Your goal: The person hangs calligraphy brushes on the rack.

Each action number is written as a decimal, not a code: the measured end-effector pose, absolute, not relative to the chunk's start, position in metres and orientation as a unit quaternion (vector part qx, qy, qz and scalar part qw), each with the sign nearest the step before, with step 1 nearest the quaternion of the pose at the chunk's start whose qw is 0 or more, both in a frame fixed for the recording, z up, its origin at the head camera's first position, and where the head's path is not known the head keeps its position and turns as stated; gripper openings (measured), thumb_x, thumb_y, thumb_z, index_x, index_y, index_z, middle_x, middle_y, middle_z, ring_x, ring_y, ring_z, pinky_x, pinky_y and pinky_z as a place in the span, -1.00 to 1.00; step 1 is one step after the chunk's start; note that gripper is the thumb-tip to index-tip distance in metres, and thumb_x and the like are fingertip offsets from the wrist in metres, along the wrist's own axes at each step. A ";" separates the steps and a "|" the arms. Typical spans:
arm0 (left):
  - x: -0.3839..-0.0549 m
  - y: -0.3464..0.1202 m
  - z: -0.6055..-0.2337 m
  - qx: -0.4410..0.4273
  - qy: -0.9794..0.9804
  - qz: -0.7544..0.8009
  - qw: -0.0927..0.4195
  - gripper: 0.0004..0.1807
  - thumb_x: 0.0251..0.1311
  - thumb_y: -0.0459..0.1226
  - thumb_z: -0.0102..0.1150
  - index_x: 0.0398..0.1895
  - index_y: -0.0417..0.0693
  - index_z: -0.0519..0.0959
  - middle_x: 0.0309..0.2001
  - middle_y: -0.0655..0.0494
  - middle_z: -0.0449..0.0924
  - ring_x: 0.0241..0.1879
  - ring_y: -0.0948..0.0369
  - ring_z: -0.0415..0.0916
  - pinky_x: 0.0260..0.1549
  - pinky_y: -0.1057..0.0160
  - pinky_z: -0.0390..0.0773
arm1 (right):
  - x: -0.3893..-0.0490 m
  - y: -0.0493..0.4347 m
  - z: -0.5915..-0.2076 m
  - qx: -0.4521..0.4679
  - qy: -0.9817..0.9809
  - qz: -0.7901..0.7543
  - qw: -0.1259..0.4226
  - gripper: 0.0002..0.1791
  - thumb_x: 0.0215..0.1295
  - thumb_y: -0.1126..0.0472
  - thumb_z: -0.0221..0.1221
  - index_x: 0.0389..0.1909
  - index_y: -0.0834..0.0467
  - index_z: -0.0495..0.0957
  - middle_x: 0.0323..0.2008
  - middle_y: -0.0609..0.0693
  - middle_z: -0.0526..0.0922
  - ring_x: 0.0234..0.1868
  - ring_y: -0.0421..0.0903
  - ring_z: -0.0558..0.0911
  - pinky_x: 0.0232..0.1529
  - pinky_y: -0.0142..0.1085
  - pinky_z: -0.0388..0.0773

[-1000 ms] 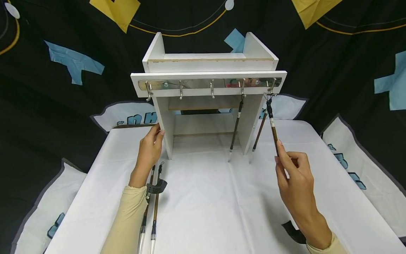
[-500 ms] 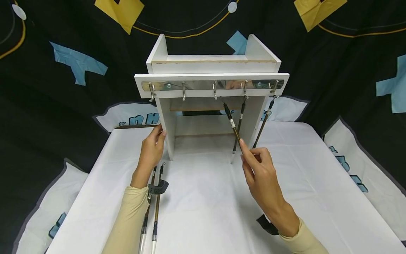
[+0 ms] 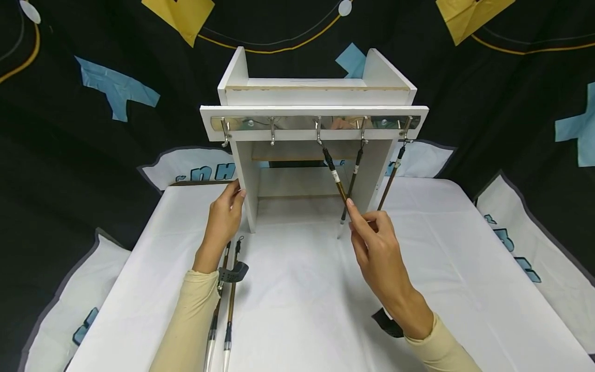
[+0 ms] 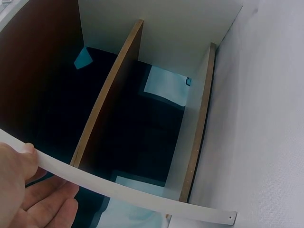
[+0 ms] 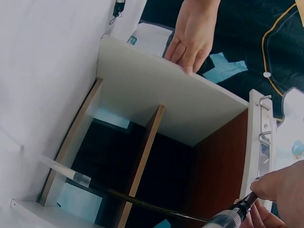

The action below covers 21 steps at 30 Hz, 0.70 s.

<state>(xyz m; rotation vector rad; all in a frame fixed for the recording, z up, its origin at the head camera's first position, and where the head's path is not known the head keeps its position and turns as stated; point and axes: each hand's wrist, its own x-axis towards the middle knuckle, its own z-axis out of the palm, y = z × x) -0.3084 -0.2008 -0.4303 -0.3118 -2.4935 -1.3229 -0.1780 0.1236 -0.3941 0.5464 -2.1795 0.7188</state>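
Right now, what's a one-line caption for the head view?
Right hand holds a brush at the middle hook while the left hand grips the white shelf.

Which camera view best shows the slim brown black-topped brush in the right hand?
The head view: the slim brown brush shows from its top down to the right hand. The right wrist view catches only a short section; the left wrist view, none.

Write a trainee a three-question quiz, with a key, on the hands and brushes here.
1. What does the left hand pinch?
2. True or false: the right hand holds a brush.
3. How many brushes can be seen lying on the white table? A) one B) two C) four

Key: 1. The edge of the shelf's side panel. 2. True. 3. B.
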 end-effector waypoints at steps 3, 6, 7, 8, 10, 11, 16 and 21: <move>-0.308 -0.201 -0.430 -0.107 -0.868 -0.461 0.150 -0.45 0.71 -0.08 -0.14 0.59 -0.13 0.30 0.46 -0.24 0.45 0.41 -0.16 0.48 0.38 -0.23 0.46 | -0.179 0.122 -0.394 0.215 -0.854 0.280 0.382 -0.23 0.29 0.61 0.30 0.50 0.10 0.47 -0.14 0.21 0.50 -0.21 -0.02 0.51 -0.39 -0.27 0.56; -0.308 -0.202 -0.430 -0.107 -0.868 -0.462 0.149 -0.45 0.71 -0.08 -0.15 0.59 -0.12 0.30 0.47 -0.23 0.44 0.42 -0.16 0.48 0.38 -0.24 0.46 | -0.181 0.121 -0.393 0.217 -0.852 0.281 0.385 -0.24 0.29 0.61 0.29 0.49 0.11 0.48 -0.15 0.20 0.50 -0.20 -0.01 0.50 -0.37 -0.25 0.56; -0.308 -0.202 -0.430 -0.108 -0.868 -0.462 0.149 -0.45 0.71 -0.09 -0.15 0.60 -0.12 0.29 0.47 -0.23 0.44 0.42 -0.16 0.47 0.38 -0.24 0.46 | -0.181 0.121 -0.393 0.217 -0.851 0.282 0.385 -0.24 0.29 0.62 0.29 0.49 0.11 0.48 -0.15 0.20 0.50 -0.20 -0.01 0.51 -0.37 -0.25 0.56; -0.308 -0.202 -0.430 -0.108 -0.867 -0.462 0.149 -0.46 0.71 -0.09 -0.15 0.60 -0.11 0.29 0.47 -0.23 0.44 0.42 -0.16 0.47 0.38 -0.24 0.46 | -0.182 0.120 -0.393 0.217 -0.851 0.283 0.386 -0.24 0.29 0.62 0.29 0.49 0.11 0.48 -0.15 0.21 0.50 -0.20 0.00 0.51 -0.36 -0.25 0.56; -0.308 -0.202 -0.430 -0.109 -0.868 -0.462 0.149 -0.46 0.71 -0.10 -0.15 0.60 -0.11 0.29 0.48 -0.23 0.43 0.42 -0.16 0.47 0.38 -0.24 0.45 | -0.182 0.120 -0.393 0.218 -0.850 0.284 0.385 -0.24 0.29 0.62 0.28 0.49 0.11 0.48 -0.15 0.21 0.50 -0.19 0.00 0.51 -0.36 -0.25 0.56; -0.309 -0.202 -0.430 -0.109 -0.868 -0.461 0.150 -0.46 0.71 -0.10 -0.15 0.60 -0.11 0.30 0.48 -0.23 0.44 0.42 -0.16 0.47 0.38 -0.24 0.45 | -0.183 0.120 -0.393 0.218 -0.850 0.285 0.385 -0.24 0.29 0.62 0.28 0.49 0.11 0.48 -0.15 0.21 0.50 -0.20 0.00 0.51 -0.36 -0.25 0.55; -0.309 -0.202 -0.429 -0.111 -0.868 -0.460 0.152 -0.46 0.71 -0.09 -0.15 0.59 -0.12 0.30 0.46 -0.24 0.45 0.42 -0.16 0.47 0.39 -0.23 0.45 | -0.185 0.118 -0.396 0.215 -0.853 0.286 0.381 -0.26 0.32 0.60 0.27 0.49 0.11 0.47 -0.14 0.21 0.51 -0.19 0.01 0.51 -0.37 -0.27 0.55; -0.309 -0.201 -0.430 -0.110 -0.868 -0.461 0.151 -0.46 0.71 -0.10 -0.14 0.59 -0.12 0.31 0.46 -0.24 0.45 0.42 -0.15 0.48 0.39 -0.22 0.45 | -0.188 0.116 -0.400 0.212 -0.855 0.291 0.374 -0.29 0.35 0.57 0.27 0.49 0.12 0.47 -0.12 0.22 0.51 -0.20 0.02 0.52 -0.37 -0.27 0.56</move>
